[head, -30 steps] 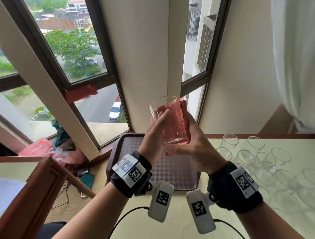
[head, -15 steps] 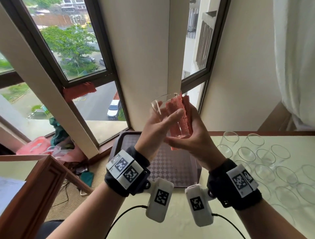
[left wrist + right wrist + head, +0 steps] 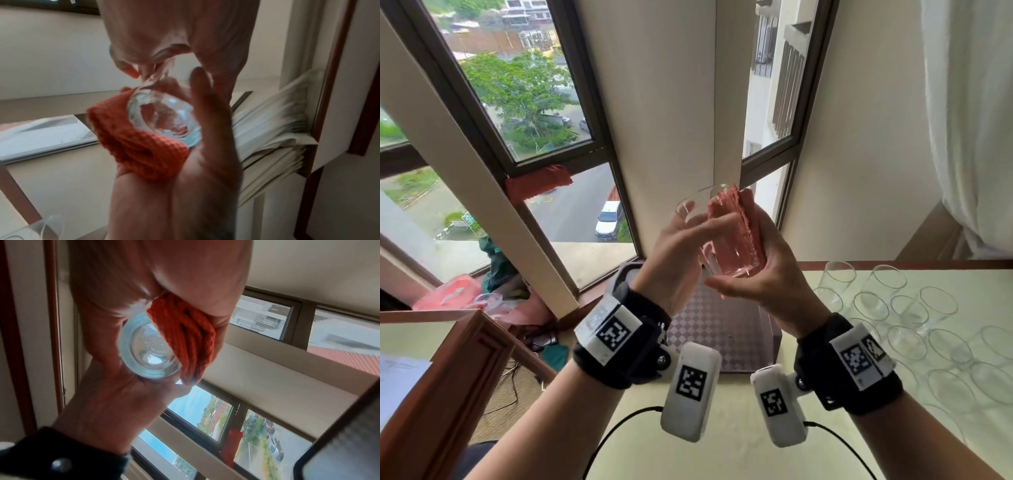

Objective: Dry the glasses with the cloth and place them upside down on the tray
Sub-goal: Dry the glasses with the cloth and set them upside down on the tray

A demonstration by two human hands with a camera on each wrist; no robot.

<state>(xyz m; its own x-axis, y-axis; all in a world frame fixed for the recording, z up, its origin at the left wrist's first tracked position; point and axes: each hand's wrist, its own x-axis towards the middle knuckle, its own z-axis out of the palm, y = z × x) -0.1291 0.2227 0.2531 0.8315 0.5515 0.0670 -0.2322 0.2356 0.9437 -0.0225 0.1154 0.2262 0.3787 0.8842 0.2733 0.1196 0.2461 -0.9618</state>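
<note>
I hold a clear glass (image 3: 697, 214) upright in the air above the dark tray (image 3: 722, 329). My left hand (image 3: 681, 250) grips the glass from the left, its fingers stretched across the wall. On the right side, my right hand (image 3: 767, 274) wraps a folded orange cloth (image 3: 732, 229) against the glass. The left wrist view looks at the thick glass base (image 3: 162, 118), with the cloth (image 3: 139, 146) lying in the right palm. From the right wrist the base (image 3: 148, 353) shows beside the cloth (image 3: 189, 340), and my left hand (image 3: 113, 402) cups it from below.
Several more clear glasses (image 3: 869, 305) stand mouth up on the pale table (image 3: 722, 455) to the right of the tray. A wooden frame (image 3: 448, 377) sits at the lower left. Windows and a wall pillar rise behind the tray; a white curtain (image 3: 969, 120) hangs at the right.
The left fingers have slid farther across the glass wall and the glass has turned a little in the cloth. Both hands stay raised above the tray.
</note>
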